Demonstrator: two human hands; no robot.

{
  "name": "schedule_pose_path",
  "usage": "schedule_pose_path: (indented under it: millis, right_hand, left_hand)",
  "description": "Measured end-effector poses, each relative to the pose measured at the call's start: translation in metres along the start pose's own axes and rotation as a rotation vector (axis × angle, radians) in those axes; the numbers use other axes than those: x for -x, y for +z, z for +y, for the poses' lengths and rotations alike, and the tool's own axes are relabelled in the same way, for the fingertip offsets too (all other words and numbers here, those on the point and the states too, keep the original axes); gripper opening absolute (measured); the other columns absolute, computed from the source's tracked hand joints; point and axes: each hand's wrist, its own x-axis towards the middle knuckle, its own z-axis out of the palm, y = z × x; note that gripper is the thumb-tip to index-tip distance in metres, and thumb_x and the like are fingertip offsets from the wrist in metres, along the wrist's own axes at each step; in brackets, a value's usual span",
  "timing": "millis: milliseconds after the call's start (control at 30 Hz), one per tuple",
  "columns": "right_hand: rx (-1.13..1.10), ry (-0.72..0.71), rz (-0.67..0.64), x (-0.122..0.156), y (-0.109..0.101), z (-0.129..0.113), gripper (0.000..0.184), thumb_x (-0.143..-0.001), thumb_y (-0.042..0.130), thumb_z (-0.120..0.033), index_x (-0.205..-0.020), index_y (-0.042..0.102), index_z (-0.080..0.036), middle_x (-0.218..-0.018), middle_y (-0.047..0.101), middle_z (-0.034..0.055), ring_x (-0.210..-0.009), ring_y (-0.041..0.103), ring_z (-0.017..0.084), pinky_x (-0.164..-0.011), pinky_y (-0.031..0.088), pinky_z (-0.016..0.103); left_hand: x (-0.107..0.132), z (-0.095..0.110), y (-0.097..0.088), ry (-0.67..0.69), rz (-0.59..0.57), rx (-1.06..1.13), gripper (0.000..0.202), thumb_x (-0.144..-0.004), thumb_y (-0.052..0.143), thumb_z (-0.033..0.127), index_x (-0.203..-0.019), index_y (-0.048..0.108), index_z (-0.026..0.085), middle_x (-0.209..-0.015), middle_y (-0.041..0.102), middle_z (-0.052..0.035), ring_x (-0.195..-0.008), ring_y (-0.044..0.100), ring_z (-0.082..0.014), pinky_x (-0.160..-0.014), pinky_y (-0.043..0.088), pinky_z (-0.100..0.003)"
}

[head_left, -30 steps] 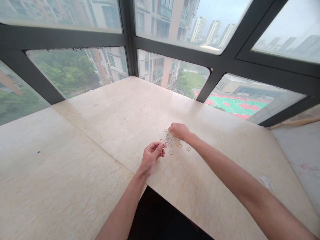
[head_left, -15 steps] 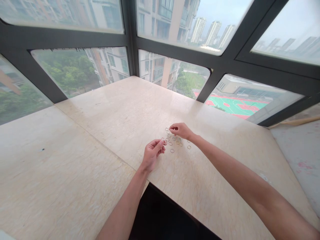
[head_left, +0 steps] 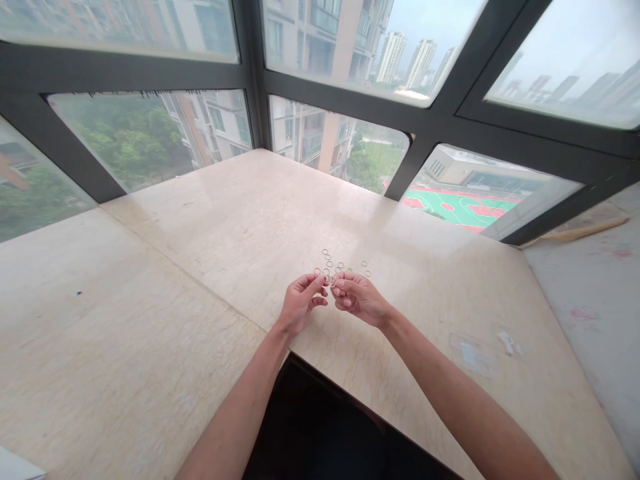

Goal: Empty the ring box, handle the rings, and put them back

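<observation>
Several small metal rings point(head_left: 329, 260) lie scattered on the beige stone windowsill point(head_left: 225, 220), just beyond my hands. My left hand point(head_left: 300, 303) is closed in a pinch, thumb against fingertips, on a small ring. My right hand point(head_left: 357, 298) is also pinched and meets the left fingertip to fingertip above the sill. What the right fingers hold is too small to make out. Both forearms reach in from the bottom of the view.
Dark-framed windows point(head_left: 260, 80) wrap round the far edges of the sill. A dark gap point(head_left: 325, 427) opens below the sill's near corner. Bits of tape or paper point(head_left: 507, 342) lie on the sill at the right.
My right hand has drawn back from the scattered rings toward me and now meets my left hand. The left hand stayed about where it was.
</observation>
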Motion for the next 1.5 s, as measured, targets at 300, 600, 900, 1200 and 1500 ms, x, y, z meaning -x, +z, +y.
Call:
schedule_pose_path:
  millis: [300, 600, 900, 1200, 1500]
  right_hand:
    - [0.082, -0.012, 0.062, 0.006, 0.001, 0.008, 0.025, -0.077, 0.073, -0.034, -0.079, 0.059, -0.014, -0.072, 0.053, -0.0018, -0.049, 0.036, 0.002, -0.045, 0.023, 0.017]
    - [0.119, -0.044, 0.148, 0.004, 0.004, 0.013, 0.027, -0.076, 0.072, -0.038, -0.080, 0.060, -0.014, -0.072, 0.055, -0.0005, -0.047, 0.038, 0.003, -0.040, 0.019, 0.016]
    - [0.170, -0.097, 0.210, 0.005, 0.004, 0.017, 0.027, -0.077, 0.071, -0.038, -0.081, 0.060, -0.015, -0.072, 0.056, 0.0004, -0.046, 0.039, 0.003, -0.038, 0.018, 0.016]
    - [0.181, -0.091, 0.215, 0.008, 0.006, 0.017, 0.028, -0.076, 0.071, -0.039, -0.082, 0.059, -0.015, -0.072, 0.059, 0.0010, -0.047, 0.045, 0.005, -0.038, 0.022, 0.016]
    - [0.349, -0.156, 0.269, 0.010, 0.010, 0.016, 0.027, -0.078, 0.068, -0.038, -0.089, 0.063, -0.014, -0.080, 0.066, 0.0063, -0.054, 0.056, 0.010, -0.040, 0.037, 0.017]
  left_hand:
    - [0.004, -0.002, -0.002, -0.021, -0.083, -0.012, 0.025, -0.075, 0.076, 0.035, -0.084, 0.069, 0.012, -0.078, 0.061, -0.0051, -0.072, 0.056, -0.0118, -0.058, 0.050, -0.022]
    - [0.004, 0.002, -0.003, -0.059, -0.115, -0.027, 0.024, -0.074, 0.077, 0.033, -0.084, 0.069, 0.013, -0.081, 0.064, -0.0054, -0.074, 0.057, -0.0116, -0.064, 0.049, -0.022]
    - [0.004, 0.000, -0.002, -0.049, -0.126, -0.066, 0.023, -0.075, 0.077, 0.031, -0.084, 0.070, 0.012, -0.079, 0.065, -0.0065, -0.073, 0.058, -0.0118, -0.064, 0.046, -0.022]
    - [0.005, 0.002, 0.000, -0.062, -0.132, -0.042, 0.023, -0.074, 0.077, 0.031, -0.081, 0.067, 0.011, -0.075, 0.064, -0.0052, -0.068, 0.056, -0.0103, -0.064, 0.043, -0.022]
    - [0.002, -0.002, 0.000, -0.058, -0.074, -0.062, 0.026, -0.072, 0.078, 0.034, -0.081, 0.067, 0.012, -0.077, 0.064, -0.0048, -0.071, 0.057, -0.0116, -0.063, 0.044, -0.022]
